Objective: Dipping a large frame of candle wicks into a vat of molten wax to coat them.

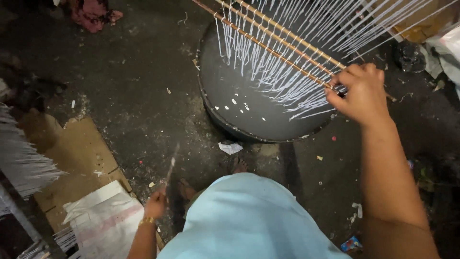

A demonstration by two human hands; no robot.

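Note:
My right hand (362, 93) grips the near ends of several thin wooden rods (278, 45) held out over a big round black vat (249, 96). Many white strings (282, 76) hang from the rods down toward the dark surface in the vat. My left hand (155, 204), with a gold bangle at the wrist, is low at my side and holds a thin pale stick (171, 165) that points upward and is blurred. My light blue garment fills the lower middle of the view.
Flat brown cardboard (76, 158) and a white sack (108, 220) lie on the dark floor at left. A bundle of white strands (19, 158) juts in from the left edge. Scraps of paper (230, 147) lie by the vat. Red cloth (93, 13) sits top left.

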